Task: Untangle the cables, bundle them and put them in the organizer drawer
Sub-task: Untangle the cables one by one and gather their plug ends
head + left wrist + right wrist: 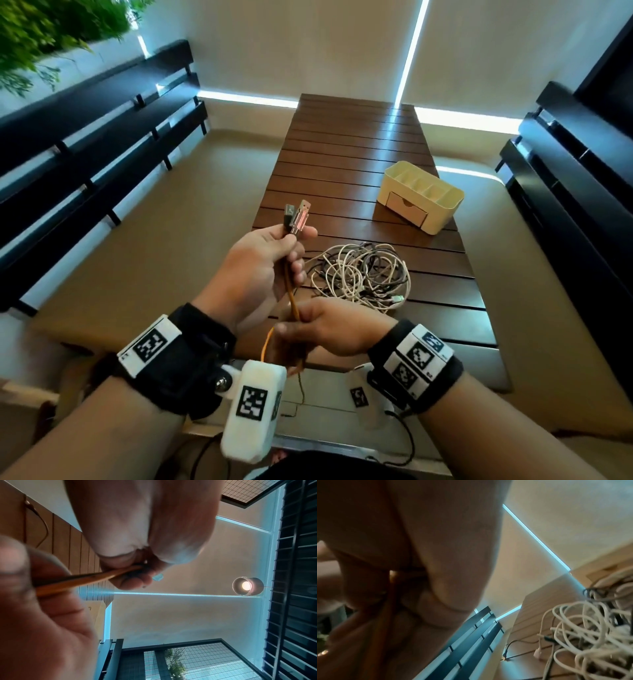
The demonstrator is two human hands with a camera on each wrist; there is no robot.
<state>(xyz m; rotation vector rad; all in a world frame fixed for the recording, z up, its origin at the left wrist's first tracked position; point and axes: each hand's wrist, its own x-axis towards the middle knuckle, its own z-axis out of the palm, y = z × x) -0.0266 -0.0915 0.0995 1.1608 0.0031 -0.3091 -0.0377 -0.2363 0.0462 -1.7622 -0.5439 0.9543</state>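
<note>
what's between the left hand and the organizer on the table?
In the head view, only bare slats of the wooden table lie between the left hand and the organizer. The tangled cables sit nearer, off that line.

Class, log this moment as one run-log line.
left hand: grips orange cable plug ends | right hand: pinches it lower | tangle: on table | organizer drawer: closed

No words or numbers are legible; the wrist bands (416, 359) carry only black-and-white square marker patterns.
</note>
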